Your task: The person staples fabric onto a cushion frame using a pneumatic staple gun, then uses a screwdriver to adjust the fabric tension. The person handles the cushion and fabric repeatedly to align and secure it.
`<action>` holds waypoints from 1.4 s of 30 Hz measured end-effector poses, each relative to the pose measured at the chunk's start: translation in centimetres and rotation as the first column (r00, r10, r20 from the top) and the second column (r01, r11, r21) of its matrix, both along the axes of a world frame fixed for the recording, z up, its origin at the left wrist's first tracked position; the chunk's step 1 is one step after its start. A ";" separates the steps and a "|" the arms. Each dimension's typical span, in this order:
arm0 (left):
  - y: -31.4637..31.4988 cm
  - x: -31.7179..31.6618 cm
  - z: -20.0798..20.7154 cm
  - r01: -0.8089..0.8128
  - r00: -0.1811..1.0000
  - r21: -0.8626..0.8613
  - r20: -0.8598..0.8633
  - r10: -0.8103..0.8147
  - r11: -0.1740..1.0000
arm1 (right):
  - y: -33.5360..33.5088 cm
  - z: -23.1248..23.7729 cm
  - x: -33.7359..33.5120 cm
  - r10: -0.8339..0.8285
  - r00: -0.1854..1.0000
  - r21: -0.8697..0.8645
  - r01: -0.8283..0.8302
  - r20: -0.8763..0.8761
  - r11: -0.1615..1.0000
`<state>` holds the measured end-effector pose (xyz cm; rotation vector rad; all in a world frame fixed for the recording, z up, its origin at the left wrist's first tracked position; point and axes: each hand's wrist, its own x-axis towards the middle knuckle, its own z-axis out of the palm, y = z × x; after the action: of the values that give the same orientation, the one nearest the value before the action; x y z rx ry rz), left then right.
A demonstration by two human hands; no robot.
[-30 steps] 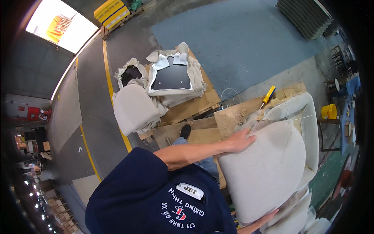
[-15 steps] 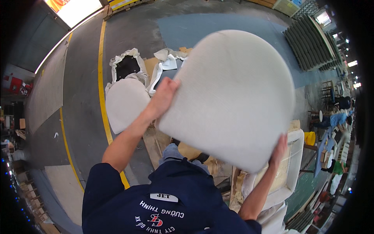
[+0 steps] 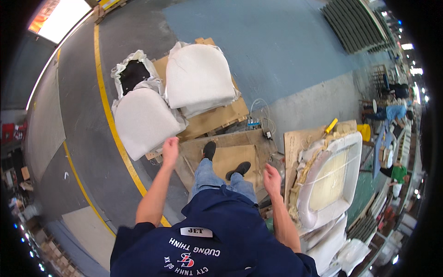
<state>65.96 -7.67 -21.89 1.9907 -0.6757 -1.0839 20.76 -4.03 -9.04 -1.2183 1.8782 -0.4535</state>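
An off-white padded seat cushion [image 3: 198,76], rounded at its far end, lies on a pile on the wooden pallet [image 3: 217,117] ahead of me. To its left, a second off-white seat cushion [image 3: 144,121] rests with its near corner close to my left hand [image 3: 170,151]. That hand holds nothing, its fingers loosely bent and apart. My right hand [image 3: 272,179] hangs empty over the floor, fingers loose. At my right, a pale upholstered frame [image 3: 330,177] with a tan panel inside sits on a wooden board [image 3: 291,161].
Behind the left cushion is a gathered fabric cover around a black panel [image 3: 134,75]. A yellow-handled tool [image 3: 331,125] lies on the board's far edge. Hoses [image 3: 264,115] run by the pallet. Dark stacked padding [image 3: 355,25] stands far right, with people [image 3: 392,112] beyond.
The seat cushion has left both hands and now lies on the far pile. My hands have drawn back toward my body and apart from it.
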 end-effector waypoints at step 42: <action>21.0 -75.6 24.8 0.750 -0.390 -0.155 0.682 -0.619 -0.643 | 44.5 6.5 -34.9 -0.941 0.260 -0.458 0.878 0.216 0.137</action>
<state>-9.60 13.33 2.93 0.0040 -2.8460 -0.9722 -14.14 40.43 -2.53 -0.0892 2.5697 -1.6868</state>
